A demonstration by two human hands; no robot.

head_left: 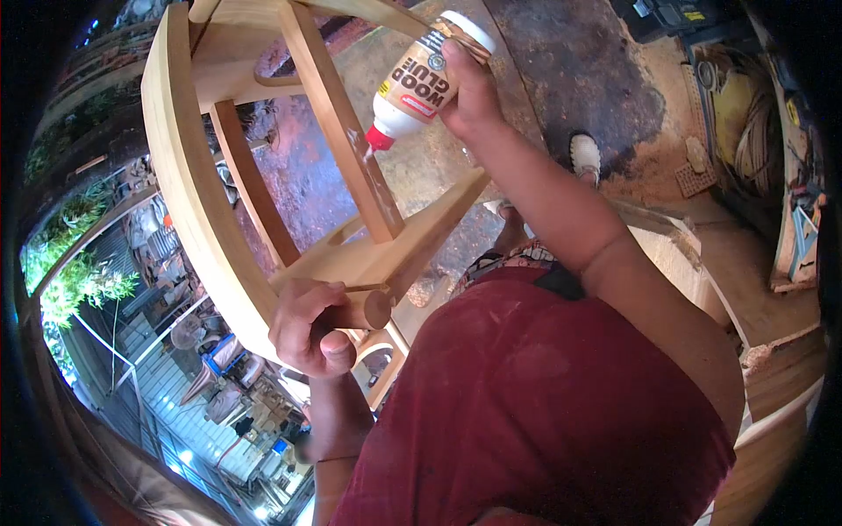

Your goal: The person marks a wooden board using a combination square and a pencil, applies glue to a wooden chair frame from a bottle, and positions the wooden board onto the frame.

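Note:
My right hand (474, 92) is wrapped around a white wood glue bottle (412, 88), tilted with its red nozzle pointing down. The nozzle tip is at a wooden slat (338, 123) of a pale wooden frame (189, 175), where streaks of white glue (375, 171) show. Lower down, my left hand (307, 329) is curled around a wooden piece with a round end (377, 309), its thumb underneath. That piece lies close against the frame's near rail (395, 241); whether it is joined to it I cannot tell.
A second slat (250, 180) spans the frame. Below is a stained floor (588, 70) with sawdust. A sneaker-like shoe (585, 156) shows beyond my right forearm. Coiled cable (750, 131) and wooden boards (754, 289) lie at right; workshop clutter (237, 368) fills the left.

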